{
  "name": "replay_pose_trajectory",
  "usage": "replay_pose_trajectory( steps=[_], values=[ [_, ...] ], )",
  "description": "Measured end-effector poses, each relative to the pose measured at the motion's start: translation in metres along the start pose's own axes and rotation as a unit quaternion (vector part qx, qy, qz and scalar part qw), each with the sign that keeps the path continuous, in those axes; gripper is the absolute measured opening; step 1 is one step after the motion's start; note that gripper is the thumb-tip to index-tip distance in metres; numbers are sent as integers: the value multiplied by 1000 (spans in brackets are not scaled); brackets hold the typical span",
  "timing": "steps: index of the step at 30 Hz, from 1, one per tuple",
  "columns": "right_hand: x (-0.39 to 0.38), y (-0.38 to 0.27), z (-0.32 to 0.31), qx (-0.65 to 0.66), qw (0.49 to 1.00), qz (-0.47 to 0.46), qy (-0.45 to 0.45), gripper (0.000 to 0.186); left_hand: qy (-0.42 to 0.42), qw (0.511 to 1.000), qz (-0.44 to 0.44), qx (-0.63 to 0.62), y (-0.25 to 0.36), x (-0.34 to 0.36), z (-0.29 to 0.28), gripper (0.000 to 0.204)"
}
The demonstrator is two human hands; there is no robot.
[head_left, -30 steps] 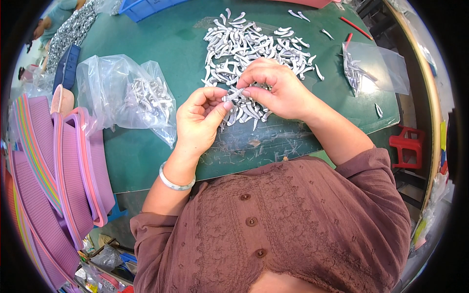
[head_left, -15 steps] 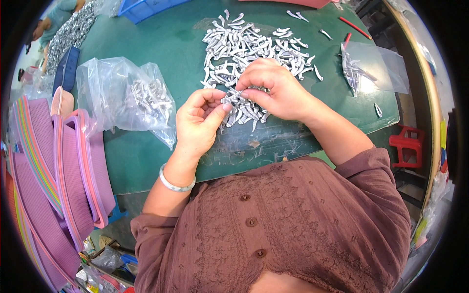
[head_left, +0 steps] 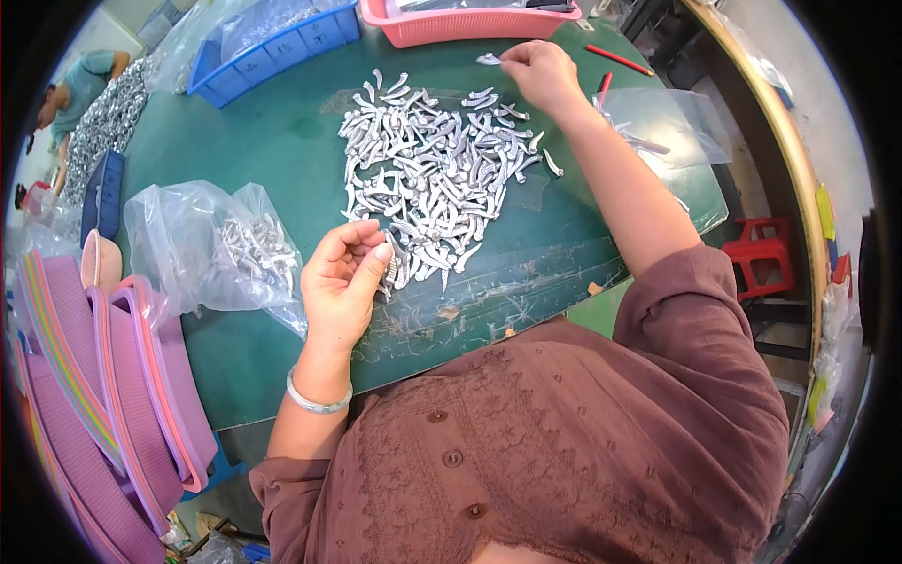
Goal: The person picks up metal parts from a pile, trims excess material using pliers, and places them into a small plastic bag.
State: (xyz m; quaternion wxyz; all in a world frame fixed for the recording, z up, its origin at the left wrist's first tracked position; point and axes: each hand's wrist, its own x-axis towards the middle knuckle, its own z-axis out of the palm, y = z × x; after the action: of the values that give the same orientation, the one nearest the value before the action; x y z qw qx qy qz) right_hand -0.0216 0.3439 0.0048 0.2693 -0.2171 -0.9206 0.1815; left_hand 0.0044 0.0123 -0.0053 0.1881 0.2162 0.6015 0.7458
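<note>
A wide pile of small curved silver metal pieces [head_left: 437,179], shaped like little horns or handles, lies on the green table. At its near left edge my left hand [head_left: 343,277] is closed, thumb against fingers, on a curved silver piece [head_left: 391,252] with a ridged surface. My right hand [head_left: 543,77] is stretched out beyond the far right of the pile. Its fingers are pinched at the end of a small silver piece [head_left: 488,59] near the pink basket. The fingertips are partly hidden, so how firm that grip is does not show.
Left of the pile rests a clear plastic bag [head_left: 221,244] of silver pieces; another bag [head_left: 681,122] lies right, beside red pens [head_left: 620,60]. A blue bin [head_left: 277,56] and pink basket [head_left: 470,25] stand at the back. Purple straps [head_left: 141,395] hang left. A person [head_left: 89,85] works far left.
My right hand has left the left one and moved away to the far right, beside a lone silver piece. My left hand keeps its piece. The whole view has shifted.
</note>
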Motion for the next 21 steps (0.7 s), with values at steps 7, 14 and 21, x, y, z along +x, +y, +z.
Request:
replay_pose_trajectory(
  steps=[7, 14, 21],
  values=[
    [1, 16, 10, -215, 975, 61, -16, 18, 5, 1000, 8, 16, -3, 1, -6, 20],
    [-31, -45, -13, 58, 913, -292, -277, 15, 13, 999, 0, 29, 0, -1, -6, 18],
    [-38, -59, -11, 30, 890, -332, -310, 11, 11, 999, -10, 44, -3, -1, -6, 17]
  ],
)
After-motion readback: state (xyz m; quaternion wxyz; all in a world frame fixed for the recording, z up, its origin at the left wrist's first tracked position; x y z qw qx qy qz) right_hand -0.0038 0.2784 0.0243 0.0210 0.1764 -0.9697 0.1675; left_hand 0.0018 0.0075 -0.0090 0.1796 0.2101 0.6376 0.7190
